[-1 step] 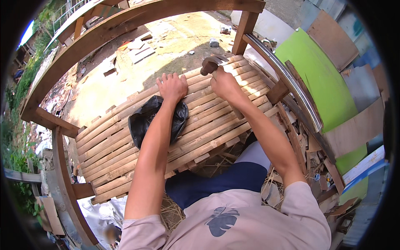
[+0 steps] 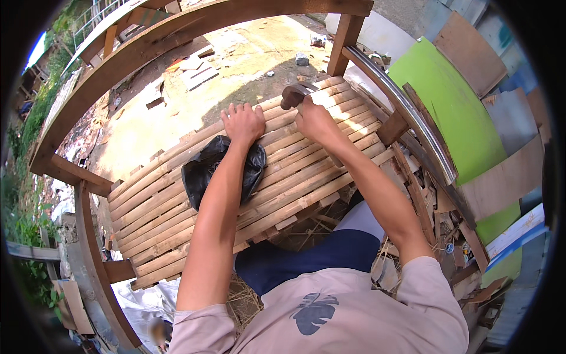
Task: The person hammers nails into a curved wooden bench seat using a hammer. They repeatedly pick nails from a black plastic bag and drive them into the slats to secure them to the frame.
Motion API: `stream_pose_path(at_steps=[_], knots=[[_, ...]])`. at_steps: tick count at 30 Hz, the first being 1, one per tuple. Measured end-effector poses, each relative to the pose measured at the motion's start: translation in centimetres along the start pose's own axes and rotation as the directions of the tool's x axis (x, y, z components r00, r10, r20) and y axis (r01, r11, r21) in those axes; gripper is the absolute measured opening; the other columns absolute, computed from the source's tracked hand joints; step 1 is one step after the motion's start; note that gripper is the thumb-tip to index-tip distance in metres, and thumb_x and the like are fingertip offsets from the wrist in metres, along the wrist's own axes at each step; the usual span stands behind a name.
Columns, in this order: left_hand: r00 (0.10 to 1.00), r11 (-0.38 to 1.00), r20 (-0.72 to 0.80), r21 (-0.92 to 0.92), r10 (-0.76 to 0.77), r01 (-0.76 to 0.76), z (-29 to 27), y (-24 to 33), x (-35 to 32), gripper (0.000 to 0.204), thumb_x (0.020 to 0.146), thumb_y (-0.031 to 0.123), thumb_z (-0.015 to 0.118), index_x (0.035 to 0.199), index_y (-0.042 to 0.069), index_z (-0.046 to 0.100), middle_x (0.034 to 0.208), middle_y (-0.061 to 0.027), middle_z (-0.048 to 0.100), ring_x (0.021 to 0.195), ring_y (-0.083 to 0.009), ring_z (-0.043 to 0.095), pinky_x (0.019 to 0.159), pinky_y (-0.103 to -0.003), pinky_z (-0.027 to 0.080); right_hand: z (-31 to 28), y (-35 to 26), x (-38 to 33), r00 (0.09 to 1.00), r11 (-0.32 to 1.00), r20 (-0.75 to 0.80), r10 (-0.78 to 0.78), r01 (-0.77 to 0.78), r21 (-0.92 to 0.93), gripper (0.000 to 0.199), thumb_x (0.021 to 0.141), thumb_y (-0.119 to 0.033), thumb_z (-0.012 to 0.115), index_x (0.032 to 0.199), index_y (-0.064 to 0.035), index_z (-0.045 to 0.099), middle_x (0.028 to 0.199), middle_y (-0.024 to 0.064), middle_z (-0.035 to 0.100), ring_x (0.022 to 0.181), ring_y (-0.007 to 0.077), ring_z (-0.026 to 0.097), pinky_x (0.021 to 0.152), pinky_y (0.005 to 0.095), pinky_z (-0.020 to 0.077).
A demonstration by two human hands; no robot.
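Observation:
My right hand (image 2: pixel 315 121) is closed round the handle of a claw hammer (image 2: pixel 293 95). The dark head is just above the far slats, with the handle end (image 2: pixel 336 159) showing below my wrist. My left hand (image 2: pixel 243 124) rests at the far edge of the bamboo slat bench (image 2: pixel 295 168), its fingers bent over the outermost slat. Under my left forearm lies a black plastic bag (image 2: pixel 203 174), partly hidden by the arm. No nail can be made out at the hammer.
A brown wooden frame (image 2: pixel 194 26) surrounds the bench, with a post (image 2: pixel 346 44) at the far right corner. Green and brown boards (image 2: pixel 439 112) lean along the right side. Wood scraps (image 2: pixel 200 76) lie on the ground beyond. A white sheet (image 2: pixel 150 301) is at lower left.
The hammer and my right hand have shifted very slightly left and down. My left hand and the black bag have stayed in place.

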State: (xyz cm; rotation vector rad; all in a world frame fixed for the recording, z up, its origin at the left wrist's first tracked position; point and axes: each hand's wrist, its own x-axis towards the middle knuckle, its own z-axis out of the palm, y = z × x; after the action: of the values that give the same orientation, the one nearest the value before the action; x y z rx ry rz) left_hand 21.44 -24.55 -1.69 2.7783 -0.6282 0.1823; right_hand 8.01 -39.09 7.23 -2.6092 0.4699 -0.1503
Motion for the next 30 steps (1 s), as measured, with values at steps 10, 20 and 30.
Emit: stream_pose_path(at_steps=[10,20,30], knots=[[0.998,0.999,0.05,-0.037,0.037,-0.036,-0.9,-0.1,0.5,0.063,0.099,0.053,0.037,0.132,0.005,0.06,0.141,-0.0182,0.056,0.143,-0.0376,0.036,0.118,-0.058,0.018,1.1,2.7,-2.1,0.991,0.983,0.024,0.13,-0.132,0.127,0.042,0.088,-0.02,0.059,0.113,0.0136,0.057,0.1,0.0339,0.067,0.1,0.0466,0.066,0.089,0.0501,0.0519],[0.983,0.988,0.16,0.114,0.089,-0.108,-2.6,1.9,-0.6,0.085,0.094,0.074,0.037,0.152,0.012,0.041,0.158,-0.0143,0.039,0.149,-0.0358,0.028,0.119,-0.058,0.019,2.8,8.6,-2.5,0.982,0.923,0.0,0.191,-0.18,0.339,0.04,0.091,-0.03,0.06,0.101,0.0089,0.058,0.082,0.0245,0.068,0.077,0.0378,0.069,0.075,0.0477,0.0545],[0.987,0.95,-0.065,-0.267,0.148,-0.16,-9.4,1.2,-7.5,0.032,0.096,0.028,0.061,0.12,0.009,0.07,0.104,-0.0205,0.073,0.102,-0.0344,0.07,0.091,-0.041,0.053,2.1,8.5,-3.2,0.983,0.81,0.087,0.163,-0.184,0.557,0.036,0.092,-0.025,0.058,0.076,0.0076,0.062,0.057,0.0174,0.064,0.053,0.0285,0.068,0.058,0.0412,0.0551]])
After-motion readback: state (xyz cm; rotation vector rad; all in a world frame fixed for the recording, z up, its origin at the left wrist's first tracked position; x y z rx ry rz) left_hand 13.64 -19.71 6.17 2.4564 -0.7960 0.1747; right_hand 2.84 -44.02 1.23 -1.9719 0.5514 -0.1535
